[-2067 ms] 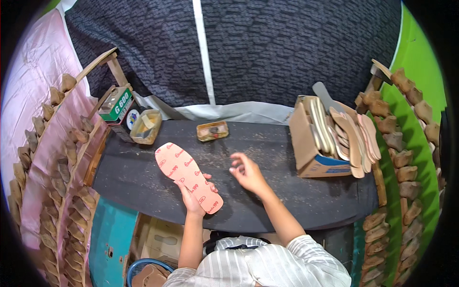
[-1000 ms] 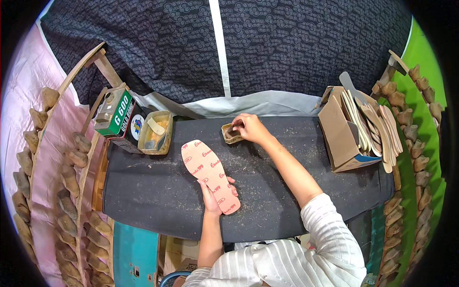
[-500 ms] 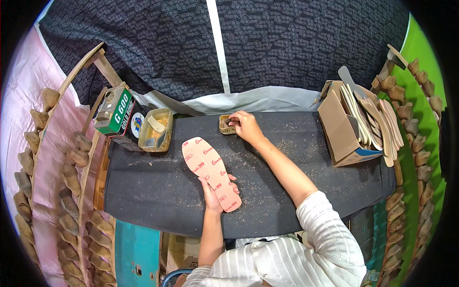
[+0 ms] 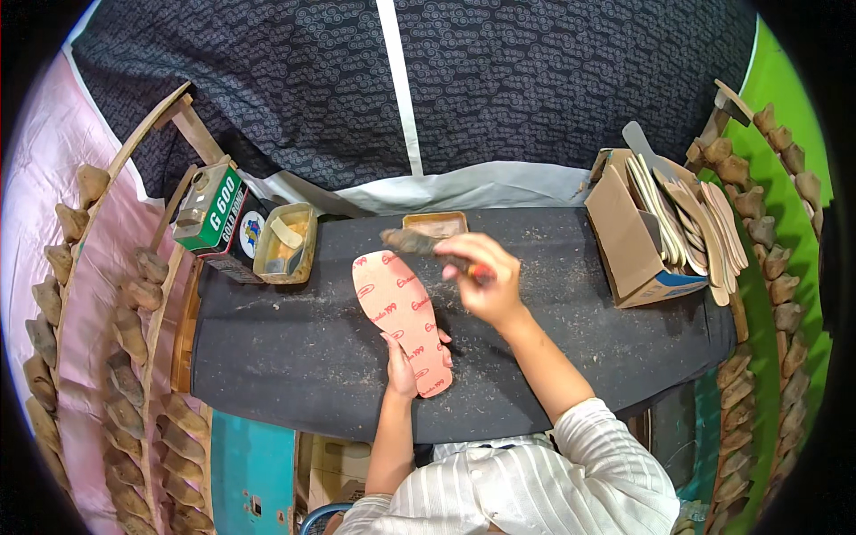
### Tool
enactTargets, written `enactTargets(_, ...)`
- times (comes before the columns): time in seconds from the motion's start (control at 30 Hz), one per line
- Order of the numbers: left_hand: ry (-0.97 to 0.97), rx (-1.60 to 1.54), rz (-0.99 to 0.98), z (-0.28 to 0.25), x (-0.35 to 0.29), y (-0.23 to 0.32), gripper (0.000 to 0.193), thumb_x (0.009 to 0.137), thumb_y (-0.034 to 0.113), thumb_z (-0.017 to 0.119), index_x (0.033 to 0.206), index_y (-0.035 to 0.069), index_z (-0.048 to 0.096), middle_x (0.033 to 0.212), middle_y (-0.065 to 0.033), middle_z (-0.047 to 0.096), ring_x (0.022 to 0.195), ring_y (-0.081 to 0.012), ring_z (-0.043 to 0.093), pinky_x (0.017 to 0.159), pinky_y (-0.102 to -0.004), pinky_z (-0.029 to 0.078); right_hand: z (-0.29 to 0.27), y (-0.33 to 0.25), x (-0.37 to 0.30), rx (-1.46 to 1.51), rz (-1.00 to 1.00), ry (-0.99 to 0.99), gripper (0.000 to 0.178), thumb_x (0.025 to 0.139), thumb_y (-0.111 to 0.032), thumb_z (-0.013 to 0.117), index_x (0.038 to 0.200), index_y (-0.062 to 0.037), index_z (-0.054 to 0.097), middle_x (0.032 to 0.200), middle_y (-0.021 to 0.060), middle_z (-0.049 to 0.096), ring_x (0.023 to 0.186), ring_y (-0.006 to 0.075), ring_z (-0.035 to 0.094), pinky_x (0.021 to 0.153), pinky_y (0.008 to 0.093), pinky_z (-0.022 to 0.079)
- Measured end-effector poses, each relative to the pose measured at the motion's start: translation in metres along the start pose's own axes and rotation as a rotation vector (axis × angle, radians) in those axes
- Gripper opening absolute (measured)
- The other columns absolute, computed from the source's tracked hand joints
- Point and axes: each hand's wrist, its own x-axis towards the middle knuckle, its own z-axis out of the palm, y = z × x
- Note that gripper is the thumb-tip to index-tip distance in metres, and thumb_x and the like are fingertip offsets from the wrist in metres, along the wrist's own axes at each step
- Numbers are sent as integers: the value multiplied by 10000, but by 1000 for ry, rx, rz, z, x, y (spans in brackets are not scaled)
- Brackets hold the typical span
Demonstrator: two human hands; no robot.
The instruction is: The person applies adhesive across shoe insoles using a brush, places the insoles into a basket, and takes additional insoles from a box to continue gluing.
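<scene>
A pinkish insole-shaped sheet [image 4: 399, 308] with red print is held upright over the table by my left hand [image 4: 400, 373]. The thumb lies along its near side and fingertips show past its right edge. My right hand [image 4: 492, 281] grips a dark brush [image 4: 412, 242], its caked tip just above the insole's top end and a bit of red at the handle. I cannot tell whether the tip touches the insole. Behind my right hand sits a small shallow tray [image 4: 446, 221], partly hidden by the brush.
At the left stand a green and black metal can [image 4: 207, 205] and a yellowish tub [image 4: 308, 254] with scraper-like pieces. A cardboard box [image 4: 621, 241] of sole-shaped pieces stands at the right. Racks of wooden shoe lasts [image 4: 129, 379] flank the dark table [image 4: 294, 357].
My right hand has left the small tray and come nearer, now with the brush lifted over the insole. My left hand has shifted the insole slightly right and turned it more upright.
</scene>
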Motion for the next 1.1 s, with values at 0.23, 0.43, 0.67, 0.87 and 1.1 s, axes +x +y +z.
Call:
enactTargets(0.23, -59, 159, 2, 19, 1, -5, 834, 862, 702, 74, 1154, 20, 456, 864, -150, 583, 666, -266, 595, 617, -373, 505, -12, -22, -13, -136, -299, -168, 273, 679, -48, 730, 944, -46, 663, 914, 104, 647, 815, 251, 653, 706, 331, 537)
enactTargets(0.43, -160, 126, -13, 13, 4, -14, 839, 869, 695, 81, 1229, 21, 427, 891, -149, 580, 645, -258, 571, 618, -364, 496, -27, -23, -16, -311, -106, 27, 313, 629, 57, 675, 929, -31, 658, 922, 115, 652, 828, 257, 651, 716, 330, 536)
enactTargets(0.67, 303, 248, 203, 33, 2, -20, 852, 859, 708, 140, 1178, -18, 453, 898, -130, 599, 699, -199, 606, 628, -338, 510, -13, -37, -32, -189, -306, -114, 348, 625, 22, 700, 968, -21, 655, 917, 119, 646, 815, 270, 643, 716, 343, 534)
enactTargets(0.87, -52, 196, 35, 16, -2, -18, 859, 850, 718, 161, 1163, -25, 457, 871, -128, 599, 669, -197, 599, 600, -316, 510, -25, -29, -30, -357, -157, -78, 368, 629, 6, 690, 989, -19, 619, 990, 141, 615, 854, 295, 626, 744, 363, 520)
enactTargets(1.1, 248, 390, 246, 30, 1, -25, 871, 849, 713, 182, 1264, -23, 391, 944, -124, 596, 738, -207, 610, 641, -331, 512, -15, -44, -36, -219, -304, -122, 374, 642, -35, 730, 1005, -25, 640, 977, 123, 631, 863, 272, 635, 742, 348, 533)
